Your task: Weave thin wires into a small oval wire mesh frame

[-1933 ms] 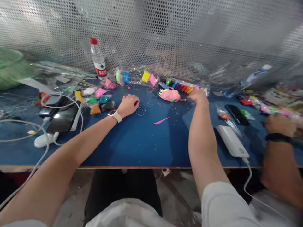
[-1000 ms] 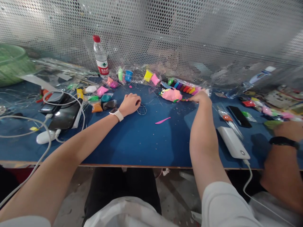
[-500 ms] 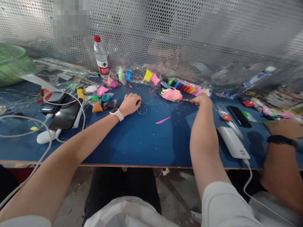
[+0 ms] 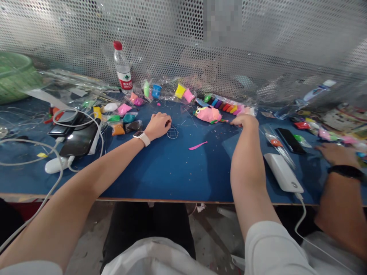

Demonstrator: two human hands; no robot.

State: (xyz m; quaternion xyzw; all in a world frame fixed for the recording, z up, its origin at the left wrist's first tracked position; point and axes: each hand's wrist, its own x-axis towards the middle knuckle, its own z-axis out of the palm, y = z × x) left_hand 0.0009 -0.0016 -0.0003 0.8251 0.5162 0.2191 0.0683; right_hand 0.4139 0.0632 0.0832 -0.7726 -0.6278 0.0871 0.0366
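Note:
My left hand rests on the blue table, holding nothing, its fingers loosely bent and a gap showing by the thumb. Just right of its fingertips lies a small round wire mesh piece. My right hand reaches far forward with a finger stretched out by the tail end of a pink clay fish. Whether that fingertip touches the tail I cannot tell. The fish lies on its side, with green fins and a yellow-rimmed eye. Between my arms lies a pink plastic clay knife.
Bagged clay in many colours lines the back. A water bottle stands at the back left, near phones and white cables. A white power bank and a black phone lie right. Another person's hand is at far right.
The other person's hand at far right has moved slightly left and is laid nearer the table. My own hands and the pink clay fish stay in place.

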